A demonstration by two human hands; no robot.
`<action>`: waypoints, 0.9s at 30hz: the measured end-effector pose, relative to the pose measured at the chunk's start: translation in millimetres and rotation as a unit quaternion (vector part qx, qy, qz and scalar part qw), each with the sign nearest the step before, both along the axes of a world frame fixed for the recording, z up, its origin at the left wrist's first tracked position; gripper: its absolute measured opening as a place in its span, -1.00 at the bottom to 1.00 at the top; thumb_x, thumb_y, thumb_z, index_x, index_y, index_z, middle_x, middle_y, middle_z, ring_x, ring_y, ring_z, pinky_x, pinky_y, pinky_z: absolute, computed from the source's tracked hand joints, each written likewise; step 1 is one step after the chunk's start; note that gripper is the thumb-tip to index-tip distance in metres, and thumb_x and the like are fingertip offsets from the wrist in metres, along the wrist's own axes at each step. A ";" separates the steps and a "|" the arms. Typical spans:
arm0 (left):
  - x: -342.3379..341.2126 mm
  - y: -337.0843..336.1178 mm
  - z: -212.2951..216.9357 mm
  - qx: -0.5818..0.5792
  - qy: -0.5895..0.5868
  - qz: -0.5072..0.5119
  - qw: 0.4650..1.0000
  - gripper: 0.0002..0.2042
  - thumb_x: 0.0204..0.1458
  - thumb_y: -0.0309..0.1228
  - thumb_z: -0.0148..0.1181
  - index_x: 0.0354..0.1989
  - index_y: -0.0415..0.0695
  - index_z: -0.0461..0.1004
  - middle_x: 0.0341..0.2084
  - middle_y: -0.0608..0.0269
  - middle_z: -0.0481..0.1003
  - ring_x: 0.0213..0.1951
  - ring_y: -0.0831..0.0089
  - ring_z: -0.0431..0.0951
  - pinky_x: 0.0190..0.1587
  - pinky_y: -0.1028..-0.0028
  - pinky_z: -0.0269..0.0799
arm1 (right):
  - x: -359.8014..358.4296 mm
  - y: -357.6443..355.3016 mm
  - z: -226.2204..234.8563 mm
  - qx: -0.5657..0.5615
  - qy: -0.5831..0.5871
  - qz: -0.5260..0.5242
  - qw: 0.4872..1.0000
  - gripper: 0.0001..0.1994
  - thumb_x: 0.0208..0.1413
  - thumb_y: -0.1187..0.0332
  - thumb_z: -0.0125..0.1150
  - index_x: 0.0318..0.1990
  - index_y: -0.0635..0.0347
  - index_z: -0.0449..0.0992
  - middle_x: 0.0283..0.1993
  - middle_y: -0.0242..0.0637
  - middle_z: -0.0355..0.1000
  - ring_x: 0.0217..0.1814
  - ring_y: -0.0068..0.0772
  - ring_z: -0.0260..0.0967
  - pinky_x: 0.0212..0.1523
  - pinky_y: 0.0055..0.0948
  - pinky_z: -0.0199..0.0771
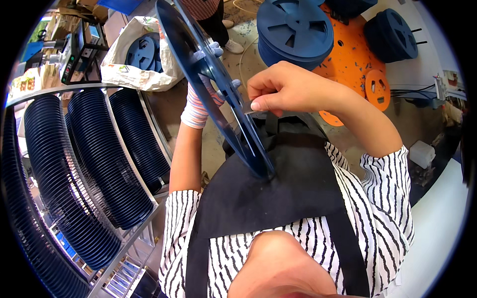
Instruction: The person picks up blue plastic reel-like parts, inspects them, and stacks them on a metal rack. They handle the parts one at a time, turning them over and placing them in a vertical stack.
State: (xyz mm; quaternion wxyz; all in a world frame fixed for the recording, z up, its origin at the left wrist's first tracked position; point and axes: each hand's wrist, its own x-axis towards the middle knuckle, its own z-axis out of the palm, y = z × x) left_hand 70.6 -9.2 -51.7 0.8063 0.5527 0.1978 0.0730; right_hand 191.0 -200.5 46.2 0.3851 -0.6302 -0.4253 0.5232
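A large dark blue plastic reel stands on edge, its lower rim resting against my black apron. My left hand, in a striped white glove, grips the reel from behind near its hub. My bare right hand pinches a small thin grey blade-like piece against the near face of the reel.
A metal rack at my left holds long rows of dark blue reels. A white sack with blue reels lies behind it. A stack of blue reels sits on orange discs ahead. Another person's legs and shoe stand nearby.
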 end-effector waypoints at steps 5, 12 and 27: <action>-3.7 0.0 5.9 -0.010 0.071 -0.009 0.997 -0.25 -0.22 -0.38 0.49 0.22 -0.16 0.27 0.09 -0.01 0.39 0.12 0.05 0.43 0.16 0.21 0.36 | -8.0 -14.4 4.0 -0.034 0.026 0.001 0.999 -0.83 0.09 0.33 0.22 -0.43 0.25 0.47 -0.60 -0.40 0.38 -0.60 -0.59 0.30 -0.49 -0.52 0.28; 0.3 8.1 -20.8 0.328 0.008 -0.102 0.939 -0.08 -0.28 -0.41 0.50 0.34 -0.13 0.12 0.16 -0.10 0.33 0.18 -0.14 0.36 0.22 0.18 0.30 | -8.6 -16.6 2.2 -0.043 0.020 -0.060 0.997 -0.83 0.06 0.33 0.25 -0.43 0.25 0.50 -0.58 -0.40 0.41 -0.55 -0.60 0.32 -0.47 -0.49 0.30; 21.4 -8.8 -61.7 0.207 -0.123 -0.012 0.970 0.20 -0.28 -0.40 0.56 0.50 -0.01 -0.25 0.22 0.05 0.27 0.16 0.31 0.36 0.24 0.37 0.28 | 23.9 -116.3 -137.8 0.089 0.339 -0.492 0.797 -0.82 0.26 0.22 0.09 -0.26 0.12 0.42 -0.54 -0.46 0.34 -0.58 -0.64 0.23 -0.57 -0.63 0.18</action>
